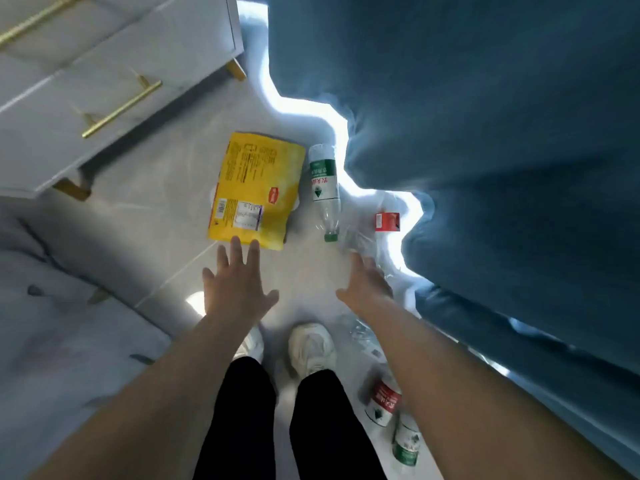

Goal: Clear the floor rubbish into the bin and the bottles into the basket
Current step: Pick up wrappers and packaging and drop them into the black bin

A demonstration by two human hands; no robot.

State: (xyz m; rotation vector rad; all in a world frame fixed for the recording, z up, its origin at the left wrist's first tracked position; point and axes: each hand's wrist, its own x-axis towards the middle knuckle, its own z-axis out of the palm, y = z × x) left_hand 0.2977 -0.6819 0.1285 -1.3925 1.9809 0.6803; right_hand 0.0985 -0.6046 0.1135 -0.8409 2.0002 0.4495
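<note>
Progress: judged early; nothing is in either hand, and one packet and at least five bottles lie on the floor [166, 188].
Left hand: the left hand [235, 289] is flat with its fingers spread, holding nothing, and its fingertips are at the near edge of the yellow packet [254, 190]; contact cannot be told.
Right hand: the right hand [367, 282] is stretched forward with straight fingers and its thumb out, holding nothing; its fingertips are at the neck end of the red-label clear bottle [377, 226].
Rubbish: the yellow packet lies flat on the tiles, printed side up, between the white cabinet [104, 81] and the bottles.
Bottles ahead: a green-label bottle [324, 188] lies just beside the packet's right edge, cap towards the person; the red-label clear bottle lies against the foot of the blue curtain [485, 133].
Bottles near the feet: a crushed clear bottle [362, 332] shows by the right forearm, just right of the white shoes [311, 344]; a second red-label bottle [382, 405] and a second green-label bottle [407, 445] lie lower down along the curtain.
Bin and basket: neither is in view, so what they hold cannot be told.
Left to do: judged to be nearly everything seen here, the packet to the bin and every bottle to the basket.
Step in hand: likely a two-handed pickup, packet on the left and bottle on the right.
</note>
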